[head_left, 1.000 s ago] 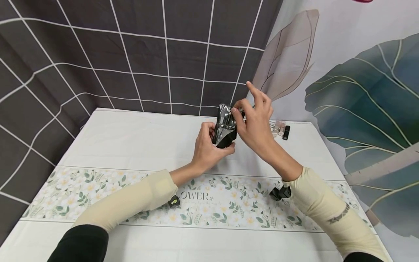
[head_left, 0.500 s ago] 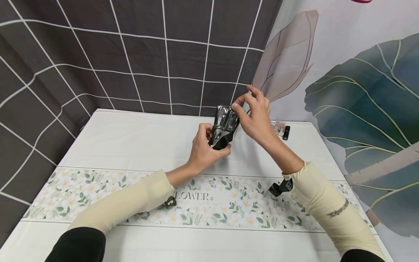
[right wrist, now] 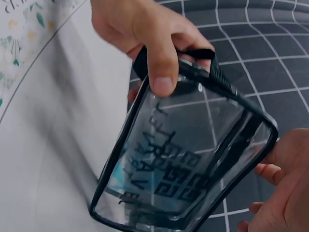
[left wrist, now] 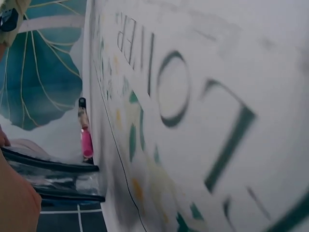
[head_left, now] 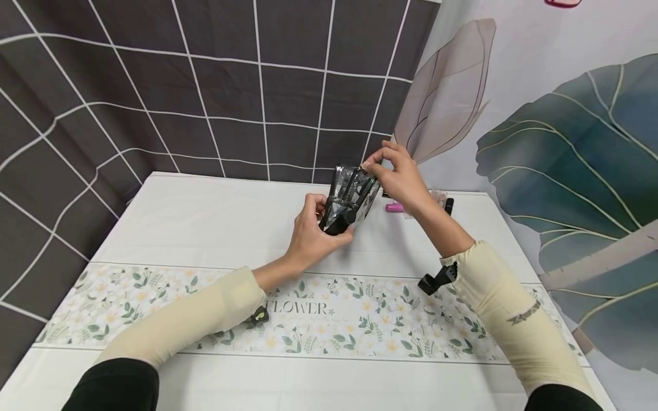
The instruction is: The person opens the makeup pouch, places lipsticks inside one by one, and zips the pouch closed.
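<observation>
A clear travel pouch [head_left: 350, 197] with black edging is held above the far part of the table, tilted to the right. My left hand [head_left: 313, 231] grips its near end; in the right wrist view the left thumb [right wrist: 163, 72] presses on the clear side, close to a black strap. At the far top corner, my right hand [head_left: 401, 174] pinches the pouch's black zip edge with thumb and finger; whether a zip pull is between them is too small to tell. Dark lettering shows on the pouch's clear side [right wrist: 145, 140].
Behind the right forearm lie small cosmetic tubes: a pink one [head_left: 394, 208], a black one [head_left: 449, 206] and pale ones. A white cloth with a floral band [head_left: 370, 319] covers the table. A dark gridded curtain [head_left: 288, 91] hangs behind it.
The pouch and left hand have moved left and slightly nearer, with the pouch tilting further. My right hand shifted slightly left and its raised fingers folded down. The pink tube came into sight.
</observation>
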### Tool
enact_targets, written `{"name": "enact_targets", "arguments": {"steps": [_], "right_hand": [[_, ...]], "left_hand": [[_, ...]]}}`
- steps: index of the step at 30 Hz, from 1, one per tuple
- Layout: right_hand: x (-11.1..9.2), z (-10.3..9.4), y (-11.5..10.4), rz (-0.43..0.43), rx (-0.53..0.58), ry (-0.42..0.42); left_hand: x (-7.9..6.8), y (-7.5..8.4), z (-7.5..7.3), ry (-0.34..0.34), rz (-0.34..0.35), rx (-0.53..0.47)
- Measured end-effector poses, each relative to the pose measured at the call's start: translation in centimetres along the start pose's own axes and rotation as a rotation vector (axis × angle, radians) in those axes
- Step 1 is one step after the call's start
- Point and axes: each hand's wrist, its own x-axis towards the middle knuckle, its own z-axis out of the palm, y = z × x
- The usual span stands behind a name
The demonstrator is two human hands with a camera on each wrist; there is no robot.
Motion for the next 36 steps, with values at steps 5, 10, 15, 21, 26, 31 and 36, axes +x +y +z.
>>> {"name": "enact_targets", "arguments": {"steps": [5,10,15,21,26,31,36], "right_hand": [[0.9,0.2,1.0,0.030,-0.022,-0.006],[1.8,0.5,2.5,0.041,-0.039,0.005],[2.4,0.4,3.6,0.074,-0.045,0.010],[2.9,0.4,4.7,0.141,-0.051,0.001],[3.0,0.2,5.5,0.216,-0.028,0.018],[3.1,-0.1,6.3,0.247,-0.010,0.032],[3.1,-0.1,6.8,0.288,0.006,0.012]], "left_hand": [[-0.1,-0.7,-0.8,0.001,0.018,0.016],[0.1,-1.2,-1.6,0.002,0.021,0.040],[0.7,-1.5,-2.6,-0.023,0.008,0.040],[1.3,-2.8,-4.2,-0.041,-0.036,0.060],[1.7,-3.8,-5.4,-0.070,-0.066,0.082],[2.4,-4.6,-6.6,-0.108,-0.109,0.113],[4.0,-5.4,-8.2,-0.177,-0.181,0.186]]}}
